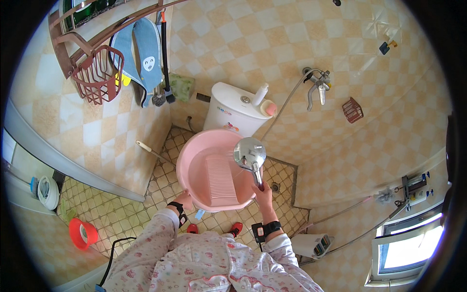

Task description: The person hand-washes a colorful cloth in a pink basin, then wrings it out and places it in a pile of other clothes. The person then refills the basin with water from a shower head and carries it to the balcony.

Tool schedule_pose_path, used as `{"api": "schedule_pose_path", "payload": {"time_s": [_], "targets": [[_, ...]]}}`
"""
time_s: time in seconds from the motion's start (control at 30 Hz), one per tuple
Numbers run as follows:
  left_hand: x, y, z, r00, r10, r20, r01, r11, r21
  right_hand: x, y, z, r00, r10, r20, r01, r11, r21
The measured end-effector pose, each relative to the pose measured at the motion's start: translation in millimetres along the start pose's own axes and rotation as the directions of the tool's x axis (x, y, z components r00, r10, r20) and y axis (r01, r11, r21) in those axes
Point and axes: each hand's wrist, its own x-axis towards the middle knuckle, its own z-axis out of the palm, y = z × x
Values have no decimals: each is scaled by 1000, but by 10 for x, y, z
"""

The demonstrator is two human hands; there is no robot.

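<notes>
A large pink plastic basin [184,160] with a ribbed washboard [220,180] moulded into it stands before me, in front of the toilet. My left hand [184,199] grips the basin's near left rim. In my right hand [263,195] is the handle of a chrome shower head [250,152], which hangs over the right side of the basin with its shiny back towards me. Faint thin streaks, perhaps water, show just left of the shower head. How much water lies in the basin I cannot tell.
Behind the basin is a white toilet tank [233,106], bearing a white pump bottle [261,94]. A shower hose [284,106] runs down from the wall mixer tap [321,84]. A long-handled brush [149,148] leans at left. A red bucket [74,235] and a white bin [310,245] stand lower down.
</notes>
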Motion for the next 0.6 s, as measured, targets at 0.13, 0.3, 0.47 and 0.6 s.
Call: {"api": "schedule_pose_path", "payload": {"time_s": [0.13,0.3,0.47,0.6], "targets": [[-34,14,-41,999,-40,-1,39,994,-105,-44,23,-43,999,-14,-51,12,999,-43],[37,-70,27,1000,13,22,-12,999,-52,-64,26,-88,995,8,-99,-15,998,-67],[71,-83,77,999,-27,39,28,999,-16,-24,3,-60,997,-4,-76,2,1000,-20],[33,-31,-54,1000,-1,-9,1,1000,-2,-15,-49,-24,999,-13,-43,13,1000,1]]}}
